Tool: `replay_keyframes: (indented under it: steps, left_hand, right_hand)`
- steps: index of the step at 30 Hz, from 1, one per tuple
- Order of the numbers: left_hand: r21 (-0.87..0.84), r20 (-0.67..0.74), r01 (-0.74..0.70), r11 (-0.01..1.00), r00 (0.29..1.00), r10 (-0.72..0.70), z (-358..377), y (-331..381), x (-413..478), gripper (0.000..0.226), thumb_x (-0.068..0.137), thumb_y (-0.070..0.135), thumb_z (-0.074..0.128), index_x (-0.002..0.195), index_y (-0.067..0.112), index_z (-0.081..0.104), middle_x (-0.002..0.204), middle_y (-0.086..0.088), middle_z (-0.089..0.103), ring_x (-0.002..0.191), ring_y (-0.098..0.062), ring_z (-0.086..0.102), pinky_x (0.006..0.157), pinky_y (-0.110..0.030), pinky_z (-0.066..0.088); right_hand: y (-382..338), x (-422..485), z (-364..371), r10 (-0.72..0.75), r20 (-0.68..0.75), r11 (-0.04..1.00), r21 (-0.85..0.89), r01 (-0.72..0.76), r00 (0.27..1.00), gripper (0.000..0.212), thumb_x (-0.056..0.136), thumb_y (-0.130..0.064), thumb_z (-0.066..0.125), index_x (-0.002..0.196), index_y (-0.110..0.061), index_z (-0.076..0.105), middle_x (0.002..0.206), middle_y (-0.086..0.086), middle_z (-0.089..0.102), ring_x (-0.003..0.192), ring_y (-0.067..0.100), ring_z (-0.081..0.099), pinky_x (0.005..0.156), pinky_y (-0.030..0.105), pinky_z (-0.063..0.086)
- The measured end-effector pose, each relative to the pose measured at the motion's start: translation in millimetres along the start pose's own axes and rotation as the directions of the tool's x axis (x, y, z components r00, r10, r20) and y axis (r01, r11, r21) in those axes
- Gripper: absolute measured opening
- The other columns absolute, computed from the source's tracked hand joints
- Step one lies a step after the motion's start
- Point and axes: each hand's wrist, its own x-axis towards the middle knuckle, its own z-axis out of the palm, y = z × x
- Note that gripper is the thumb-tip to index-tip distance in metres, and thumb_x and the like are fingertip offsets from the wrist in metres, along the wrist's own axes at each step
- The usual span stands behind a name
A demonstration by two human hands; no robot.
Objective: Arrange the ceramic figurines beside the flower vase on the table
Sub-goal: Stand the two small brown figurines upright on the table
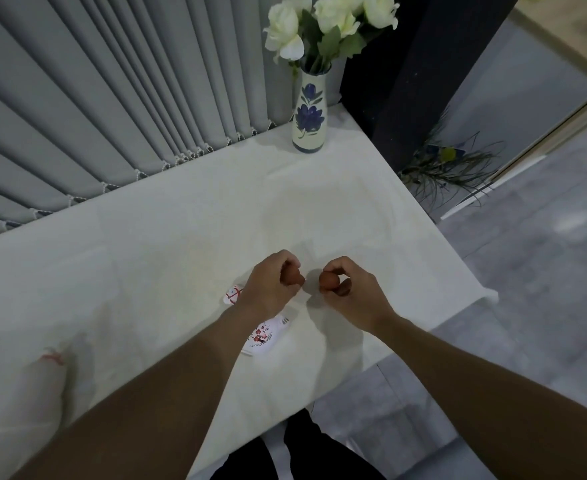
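Observation:
A cream flower vase with blue painted flowers and white roses stands at the far corner of the white table. My right hand is closed on a small reddish-brown figurine, held just above the table's middle. My left hand sits close beside it, fingers curled around another small reddish-brown figurine that is mostly hidden. Both hands are well short of the vase.
A white packet with a red blossom print lies under my left wrist, and a small white wrapper lies left of it. A clear bag with a red tie lies at the near left. Grey vertical blinds hang behind the table. The table's edge falls to the floor on the right.

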Motion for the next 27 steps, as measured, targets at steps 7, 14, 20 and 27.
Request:
replay_keyframes:
  steps: [7, 14, 20, 27]
  left_hand:
    - [0.04, -0.023, -0.029, 0.999, 0.999, 0.03, 8.9, -5.1, 4.3, 0.028, 0.076, -0.003, 0.073, 0.098, 0.014, 0.069, 0.092, 0.0, 0.059, 0.084, -0.015, 0.066, 0.079, -0.017, 0.051]
    - [-0.041, -0.022, 0.028, 0.999, 0.999, -0.029, 10.0, -9.0, 8.3, 0.06, 0.073, -0.015, 0.065, 0.126, 0.013, 0.056, 0.097, 0.0, 0.062, 0.093, -0.019, 0.062, 0.074, -0.007, 0.046]
    - [-0.071, -0.09, 0.076, 0.995, 0.993, -0.082, 17.5, -8.1, 6.7, 0.063, 0.075, -0.005, 0.077, 0.131, 0.013, 0.054, 0.098, -0.009, 0.065, 0.093, -0.025, 0.065, 0.09, -0.035, 0.055]
    - [-0.012, -0.001, 0.007, 1.0, 1.0, -0.007, 21.8, -6.2, 8.6, 0.064, 0.077, -0.018, 0.055, 0.133, 0.011, 0.053, 0.107, -0.006, 0.071, 0.104, -0.019, 0.064, 0.082, -0.001, 0.04]
  right_hand:
    - [2.8, 3.0, 7.1, 0.051, -0.104, 0.996, 0.077, -0.043, 0.993, 0.026, 0.081, -0.012, 0.083, 0.096, -0.017, 0.063, 0.09, -0.007, 0.067, 0.066, -0.002, 0.057, 0.064, 0.009, 0.047]
    - [8.2, -1.2, 10.2, 0.012, -0.138, 0.999, 0.031, -0.007, 0.99, 0.022, 0.088, 0.001, 0.068, 0.101, -0.015, 0.063, 0.09, -0.002, 0.07, 0.078, -0.003, 0.064, 0.071, 0.012, 0.05]
    - [12.0, -4.2, 8.2, 0.018, -0.161, 0.999, 0.05, -0.01, 0.987, 0.024, 0.086, 0.004, 0.069, 0.096, -0.017, 0.065, 0.088, -0.014, 0.072, 0.087, 0.001, 0.067, 0.077, 0.01, 0.05]
    - [13.2, -4.3, -1.5, -0.048, -0.119, 0.992, -0.118, 0.034, 0.992, 0.023, 0.088, -0.003, 0.069, 0.1, -0.022, 0.071, 0.098, -0.015, 0.072, 0.09, 0.003, 0.064, 0.077, 0.008, 0.046]
